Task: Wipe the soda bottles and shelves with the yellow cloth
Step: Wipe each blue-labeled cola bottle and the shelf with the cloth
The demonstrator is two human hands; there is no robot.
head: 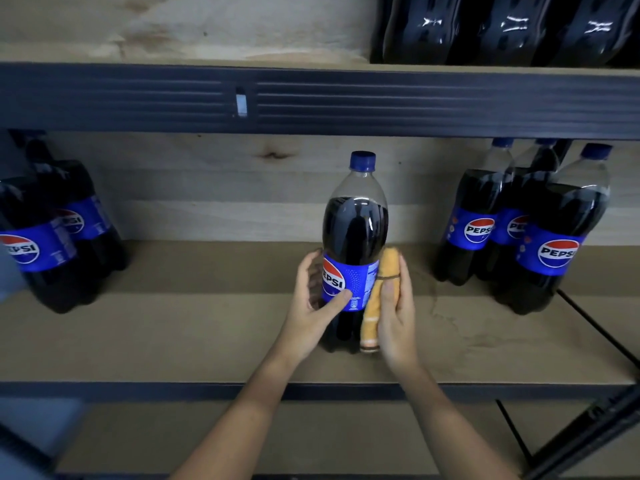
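One soda bottle (355,251) stands upright near the middle of the shelf (207,341), set forward from the back wall and well apart from the others, which probably gives both hands room to work around it. The left hand (313,303) curls round the label on the bottle's left side, thumb lying across the front, seemingly to brace it against tipping or turning. The right hand (394,306) presses the yellow cloth (375,299) flat against the bottle's right side, its fingers mostly straight along the cloth and the thumb over its front, so the fabric is trapped between palm and plastic. That looks like a wiping stroke along the side. A group of bottles (519,230) waits toward the shelf's right end, and another group (52,233) toward its left end.
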